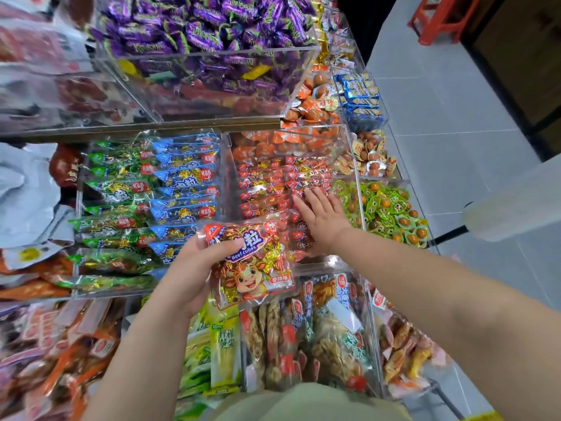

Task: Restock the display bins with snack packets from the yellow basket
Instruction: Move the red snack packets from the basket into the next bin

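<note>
Where the olive shirt (303, 402) ends at the lower edge, nearest row: clear bins of yellow-green packets (218, 344), twisted fried snacks (273, 338) and orange-yellow sticks (406, 344); loose orange packets (60, 344) heaped at the left.
Lower right corner: yellow edge (482, 416), too little showing to tell what it is.
In the way: right forearm crosses above the near right-hand bins; the held packet covers the front lip of the middle bin.
Left hand (194, 268): fingers curled beneath and thumb clamped across the top of one beef cubes packet (252, 262).
Beef cubes packet: red and gold, cartoon calf, lettered "Beef cubes"; held tilted above the join of the near and middle rows, just beside the right wrist.
Right hand (321, 214): palm down, fingers straight and slightly apart, resting on the red packets (267, 183); holds nothing.
Middle bin (226, 165): clear walls; red packets in overlapping rows, nearly full.
Bin to its left: green packets (115, 189) and blue packets (185, 177) in two columns.
Bin to its right: green round packs (388, 211).
Farther right: orange-wrapped eggs (309, 107), blue bars (361, 98).
Upper tier: clear bin heaped with purple sweets (212, 34).
Far: grey tiled floor (440, 117), red stool (440, 16), blurred white object (513, 208).
</note>
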Demonstrator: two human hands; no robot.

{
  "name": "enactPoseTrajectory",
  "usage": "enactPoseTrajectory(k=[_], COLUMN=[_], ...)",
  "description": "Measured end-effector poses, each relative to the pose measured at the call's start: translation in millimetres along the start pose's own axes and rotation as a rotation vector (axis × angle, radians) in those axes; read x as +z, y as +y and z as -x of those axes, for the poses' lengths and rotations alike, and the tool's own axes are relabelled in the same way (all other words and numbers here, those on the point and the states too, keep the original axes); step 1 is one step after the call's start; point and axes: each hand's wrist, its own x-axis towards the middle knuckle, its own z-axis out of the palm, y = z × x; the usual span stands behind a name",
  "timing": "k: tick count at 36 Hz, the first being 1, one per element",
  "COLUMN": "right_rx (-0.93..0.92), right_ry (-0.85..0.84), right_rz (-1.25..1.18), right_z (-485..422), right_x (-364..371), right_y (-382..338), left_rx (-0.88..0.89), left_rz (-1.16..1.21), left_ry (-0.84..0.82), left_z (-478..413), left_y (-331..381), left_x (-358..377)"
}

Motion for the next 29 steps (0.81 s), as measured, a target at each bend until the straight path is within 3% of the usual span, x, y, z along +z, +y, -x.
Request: enactPoseTrajectory(k=[3,7,10,13,21,29], right_rx=[-0.07,-0.046,-0.136,-0.243,-0.273,-0.041], right_ry=[0.033,0.368,0.247,0.056,-0.099,0.234], right_rz=[-0.153,-0.861,-1.193,-1.085,-0.851,-0.785], right_z=[13.4,45.7,73.0,85.7,100.6,98.1], right_x=[-15.7,-51.1,-76.9,-85.8,-88.3,-91.0], right_y=[9.1,17.2,5.8,-6.3,7.2,66.2], left_rx=[-0.017,-0.022,-0.017,0.01,0.014,0.028], left_rz=[0.02,-0.019,-0.111,-0.197,-0.258,-0.129], left_ry=[-0.007,-0.016,-0.012,-0.013,0.022,0.196], left_z=[0.9,-2.0,-4.7,-7.3,-9.4,-12.1], left_y=[-1.0,-4.9,-9.5,-13.3,-16.7,-5.2], left_x=[1.9,6.0,12.4,20.8,27.7,5.9])
